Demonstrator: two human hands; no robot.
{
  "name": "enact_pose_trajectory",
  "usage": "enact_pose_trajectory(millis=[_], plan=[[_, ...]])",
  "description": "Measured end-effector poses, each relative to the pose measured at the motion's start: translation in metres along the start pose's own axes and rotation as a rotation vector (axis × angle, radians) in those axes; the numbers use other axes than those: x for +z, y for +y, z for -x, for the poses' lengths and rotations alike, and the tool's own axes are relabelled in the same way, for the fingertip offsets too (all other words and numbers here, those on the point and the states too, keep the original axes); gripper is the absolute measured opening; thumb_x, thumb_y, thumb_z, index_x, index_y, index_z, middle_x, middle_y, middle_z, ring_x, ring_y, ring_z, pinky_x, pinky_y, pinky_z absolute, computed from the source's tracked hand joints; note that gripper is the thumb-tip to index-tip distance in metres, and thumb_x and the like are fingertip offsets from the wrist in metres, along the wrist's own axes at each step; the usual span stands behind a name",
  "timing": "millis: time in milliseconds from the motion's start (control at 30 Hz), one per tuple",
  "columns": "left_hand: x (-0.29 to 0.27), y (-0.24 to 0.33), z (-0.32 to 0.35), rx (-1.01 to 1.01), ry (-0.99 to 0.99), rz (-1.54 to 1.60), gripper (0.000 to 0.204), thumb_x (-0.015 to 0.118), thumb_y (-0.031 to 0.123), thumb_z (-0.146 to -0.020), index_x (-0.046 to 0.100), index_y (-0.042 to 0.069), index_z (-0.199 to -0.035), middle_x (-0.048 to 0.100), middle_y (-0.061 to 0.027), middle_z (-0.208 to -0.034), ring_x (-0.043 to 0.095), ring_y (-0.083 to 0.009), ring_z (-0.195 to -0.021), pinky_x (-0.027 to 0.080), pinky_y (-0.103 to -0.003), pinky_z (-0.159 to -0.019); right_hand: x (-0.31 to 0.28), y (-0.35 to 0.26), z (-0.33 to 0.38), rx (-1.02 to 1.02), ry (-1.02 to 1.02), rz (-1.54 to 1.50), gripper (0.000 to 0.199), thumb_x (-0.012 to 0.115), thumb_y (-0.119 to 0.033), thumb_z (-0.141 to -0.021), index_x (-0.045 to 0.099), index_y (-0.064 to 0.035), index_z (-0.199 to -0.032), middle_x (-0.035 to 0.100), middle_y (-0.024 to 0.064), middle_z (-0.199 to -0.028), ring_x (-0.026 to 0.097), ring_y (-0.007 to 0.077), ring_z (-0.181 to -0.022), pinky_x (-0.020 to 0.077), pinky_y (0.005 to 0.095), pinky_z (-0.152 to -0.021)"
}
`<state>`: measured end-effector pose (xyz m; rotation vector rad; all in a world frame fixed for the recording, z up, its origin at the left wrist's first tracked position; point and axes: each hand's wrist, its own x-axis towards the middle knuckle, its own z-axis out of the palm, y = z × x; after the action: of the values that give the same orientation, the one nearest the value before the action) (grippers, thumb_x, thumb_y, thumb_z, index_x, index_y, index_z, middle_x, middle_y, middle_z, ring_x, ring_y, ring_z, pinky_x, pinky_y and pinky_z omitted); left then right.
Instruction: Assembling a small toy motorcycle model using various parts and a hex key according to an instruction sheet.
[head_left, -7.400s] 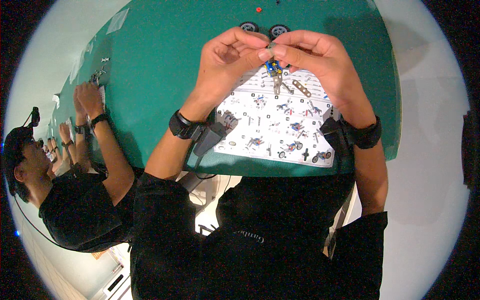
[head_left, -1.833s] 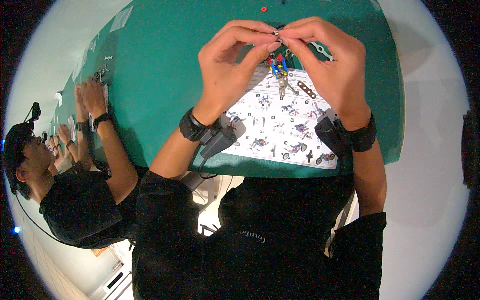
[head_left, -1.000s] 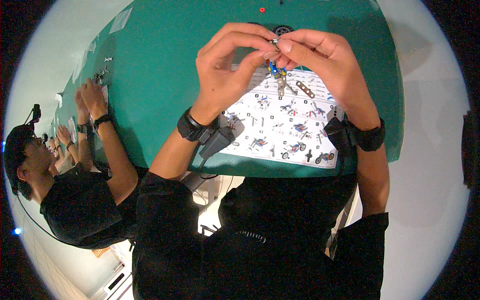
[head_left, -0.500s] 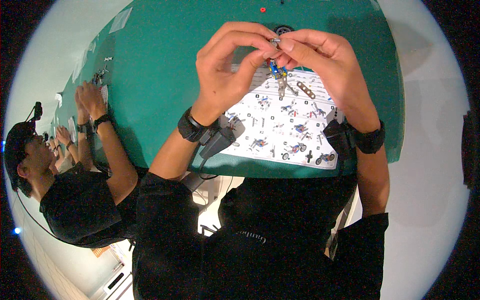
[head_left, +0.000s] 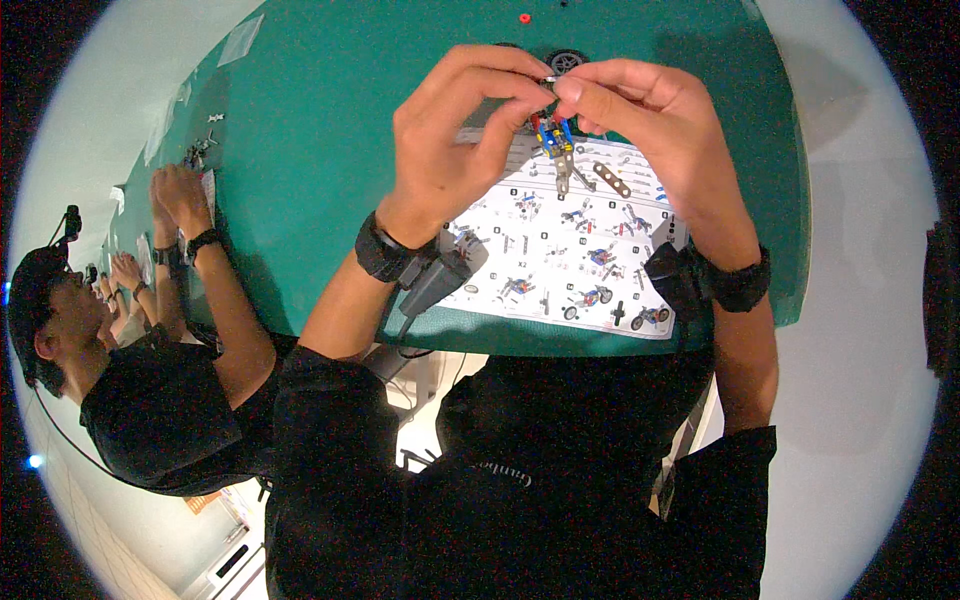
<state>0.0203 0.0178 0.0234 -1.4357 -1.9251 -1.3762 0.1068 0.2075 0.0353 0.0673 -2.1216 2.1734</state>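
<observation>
Between the fingertips of both my hands is a small metal piece, mostly covered and too small to name. My left hand pinches it from the left with thumb and forefinger. From the right, my right hand pinches it too, the other fingers curled. Just under the hands lies a partly built toy model with blue, yellow and grey parts, on the printed instruction sheet. A grey perforated strip rests beside it. Beyond my fingertips is a black toy wheel.
A small red ring lies at the far side of the green tabletop. To my left, a person works with both hands near several small parts. Straps with black boxes sit on my wrists.
My fingertips have shifted slightly around the small piece, and the right hand has moved a little. More of the wheel and the model now shows. The sheet stays put.
</observation>
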Motion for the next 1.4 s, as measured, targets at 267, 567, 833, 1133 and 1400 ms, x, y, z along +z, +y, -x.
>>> enact_pose_trajectory(millis=[267, 567, 833, 1133, 1400], plan=[[-0.001, 0.005, -0.001, -0.006, -0.031, -0.015, 0.012, 0.071, -0.004, -0.081, 0.069, 0.002, -0.091, 0.070, -0.0141, -0.101, 0.068, -0.0257, -0.093, 0.054, -0.034, -0.082, 0.002, 0.000, 0.000, 0.025, 0.008, -0.029, 0.028, 0.068, -0.019, -0.093, 0.071, 0.0043, -0.108, 0.073, 0.0098, -0.093, 0.067, 0.0126, -0.083, 0.0526, 0.0233, -0.076], [-0.002, 0.003, 0.000, 0.037, -0.026, -0.068, 0.010, 0.075, -0.001, -0.078, 0.069, 0.003, -0.086, 0.071, -0.0135, -0.101, 0.069, -0.0248, -0.091, 0.055, -0.033, -0.080, 0.003, -0.002, -0.001, 0.093, -0.026, -0.100, 0.031, 0.069, -0.024, -0.092, 0.071, 0.0027, -0.109, 0.071, 0.0063, -0.096, 0.063, 0.0101, -0.086, 0.0498, 0.0217, -0.077], [0.008, -0.006, 0.005, -0.010, 0.056, 0.130, 0.026, 0.077, -0.004, -0.077, 0.063, 0.001, -0.098, 0.070, -0.0125, -0.099, 0.069, -0.0236, -0.090, 0.055, -0.032, -0.080, 0.002, 0.008, -0.002, 0.080, -0.014, -0.066, 0.032, 0.072, -0.026, -0.091, 0.071, 0.0023, -0.107, 0.068, 0.0019, -0.087, 0.058, 0.0063, -0.077, 0.0458, 0.0197, -0.069], [0.010, -0.007, 0.007, -0.066, 0.080, 0.094, 0.024, 0.080, 0.000, -0.075, 0.064, 0.003, -0.092, 0.070, -0.0097, -0.089, 0.069, -0.0207, -0.080, 0.055, -0.029, -0.072, 0.006, 0.012, -0.003, 0.056, 0.040, -0.049, 0.027, 0.073, -0.022, -0.090, 0.072, 0.0023, -0.103, 0.071, 0.0028, -0.087, 0.061, 0.0070, -0.077, 0.0482, 0.0201, -0.070], [0.011, -0.005, 0.008, -0.108, 0.102, 0.077, 0.023, 0.082, 0.001, -0.076, 0.065, 0.003, -0.091, 0.071, -0.0076, -0.087, 0.070, -0.0176, -0.078, 0.056, -0.028, -0.071, 0.011, 0.020, -0.005, -0.096, 0.121, 0.078, 0.022, 0.072, -0.016, -0.090, 0.071, 0.0025, -0.101, 0.073, 0.0062, -0.090, 0.065, 0.0090, -0.080, 0.0521, 0.0228, -0.073]])
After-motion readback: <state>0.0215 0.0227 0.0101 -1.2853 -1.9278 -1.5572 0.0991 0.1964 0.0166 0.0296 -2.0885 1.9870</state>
